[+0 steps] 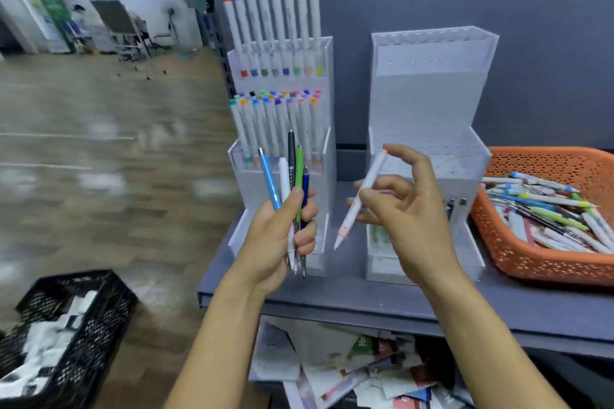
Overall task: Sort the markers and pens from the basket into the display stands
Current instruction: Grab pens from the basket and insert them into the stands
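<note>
My left hand (282, 236) grips a bunch of several pens (289, 183), blue, white, black, green and navy, upright in front of the left display stand (324, 156). That clear stand holds rows of white markers with coloured caps. My right hand (402, 209) pinches a white marker with a pale pink cap (363, 196), tilted, tip down, between the two stands. The right display stand (432, 83) is clear acrylic; its upper tiers look bare. An orange basket (518, 249) at the right holds many loose markers and pens.
Both stands and the basket sit on a grey shelf (365, 295) backed by a grey panel. Loose papers lie on the shelf below (349, 368). A black crate (69, 335) with white packets stands on the floor at lower left.
</note>
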Motion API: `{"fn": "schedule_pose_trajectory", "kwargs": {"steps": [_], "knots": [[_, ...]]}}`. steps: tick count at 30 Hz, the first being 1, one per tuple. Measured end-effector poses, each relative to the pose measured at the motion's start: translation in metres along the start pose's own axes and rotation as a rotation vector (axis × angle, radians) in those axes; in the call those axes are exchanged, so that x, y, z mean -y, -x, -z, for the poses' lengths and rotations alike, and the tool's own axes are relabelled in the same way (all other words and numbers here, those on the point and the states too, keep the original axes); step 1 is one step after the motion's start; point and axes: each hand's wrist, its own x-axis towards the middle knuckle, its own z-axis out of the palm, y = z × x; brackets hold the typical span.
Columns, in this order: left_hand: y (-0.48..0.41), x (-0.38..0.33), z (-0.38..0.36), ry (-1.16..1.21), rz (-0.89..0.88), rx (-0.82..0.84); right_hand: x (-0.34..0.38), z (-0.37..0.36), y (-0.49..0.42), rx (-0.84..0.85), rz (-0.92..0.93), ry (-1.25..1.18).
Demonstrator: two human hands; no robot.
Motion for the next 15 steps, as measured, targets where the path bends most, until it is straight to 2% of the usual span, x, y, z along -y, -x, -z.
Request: {"fn": "schedule_pose_trajectory", "kwargs": {"steps": [4,10,15], "knots": [[-0.002,-0.018,0.039,-0.068,-0.045,-0.053,-0.001,-0.044,-0.017,-0.019,0.202,0.171],[-0.010,-0.036,0.083,-0.020,-0.017,-0.109,0.002,-0.092,-0.063,-0.161,0.522,0.425],[-0.015,-0.045,0.105,0.050,-0.030,-0.137,0.001,-0.126,-0.094,-0.175,0.612,0.502]]}}
